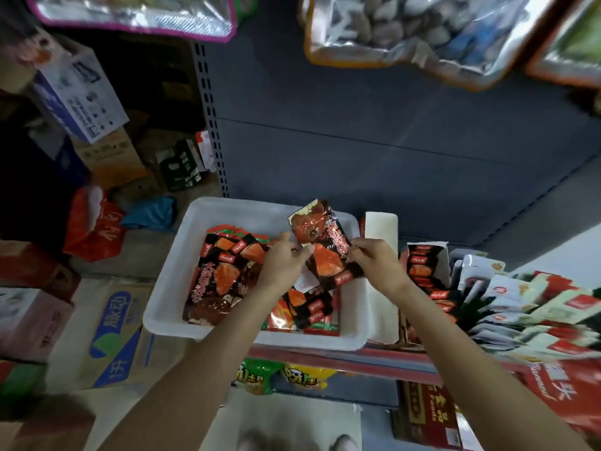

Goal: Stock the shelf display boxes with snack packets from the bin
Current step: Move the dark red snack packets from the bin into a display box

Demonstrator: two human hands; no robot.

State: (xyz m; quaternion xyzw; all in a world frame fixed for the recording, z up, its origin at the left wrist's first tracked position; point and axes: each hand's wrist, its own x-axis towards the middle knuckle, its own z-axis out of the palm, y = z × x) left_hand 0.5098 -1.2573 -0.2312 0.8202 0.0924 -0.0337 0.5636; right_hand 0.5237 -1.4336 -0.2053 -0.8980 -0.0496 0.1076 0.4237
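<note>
A black-and-red snack packet point(322, 245) is being held above the white plastic bin point(182, 271), tilted, pinched at its lower left edge by the fingers of the left hand point(286, 260) and at its right edge by the curled fingers of the right hand point(374, 258). The bin is being kept on the shelf edge point(325, 356), and more packets of the same black-and-red kind point(218, 278) are being stored in it, lying flat and overlapping. Just right of the bin, an open display box point(422, 265) is being stocked with upright packets of the matching design; a white cardboard flap point(380, 229) is standing between bin and box. Further right, white-and-red packets point(527, 307) are being displayed in leaning rows. Cardboard cartons point(107, 333) are being kept on the floor at left, beside a red plastic bag point(94, 222). Large foil-edged bags point(422, 30) are hanging overhead.
</note>
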